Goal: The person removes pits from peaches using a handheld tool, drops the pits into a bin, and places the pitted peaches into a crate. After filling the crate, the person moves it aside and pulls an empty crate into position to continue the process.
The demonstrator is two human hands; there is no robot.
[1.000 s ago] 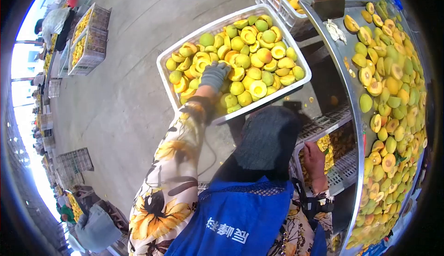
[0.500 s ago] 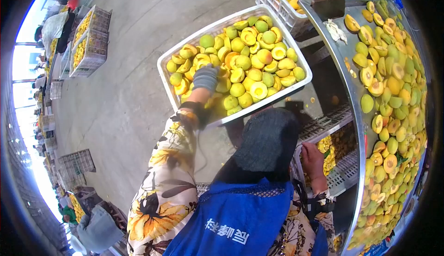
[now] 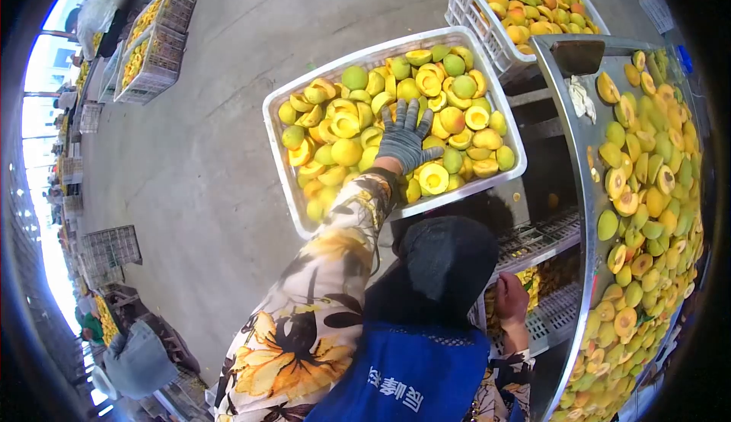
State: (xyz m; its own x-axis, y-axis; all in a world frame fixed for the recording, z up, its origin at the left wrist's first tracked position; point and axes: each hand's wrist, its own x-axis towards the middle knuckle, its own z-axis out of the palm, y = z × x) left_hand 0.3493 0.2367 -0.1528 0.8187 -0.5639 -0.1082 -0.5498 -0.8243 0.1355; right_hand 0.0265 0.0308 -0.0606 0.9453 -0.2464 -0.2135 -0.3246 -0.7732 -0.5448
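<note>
While left hand point(image 3: 407, 136) lies flat on halved peaches point(image 3: 346, 151) | grip open, fingers spread | peaches under palm, in tray point(image 3: 457, 196)

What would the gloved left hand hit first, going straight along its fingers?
Likely the halved fruit just beyond the left hand, before the far rim of the tray; depth is unclear.

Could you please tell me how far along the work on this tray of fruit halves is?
Done: the curved steel table is covered with yellow-green fruit halves. In hand: the grey-gloved left hand lies spread on the heaped white plastic tray. Left: that tray and the white mesh crate behind look full.
</note>
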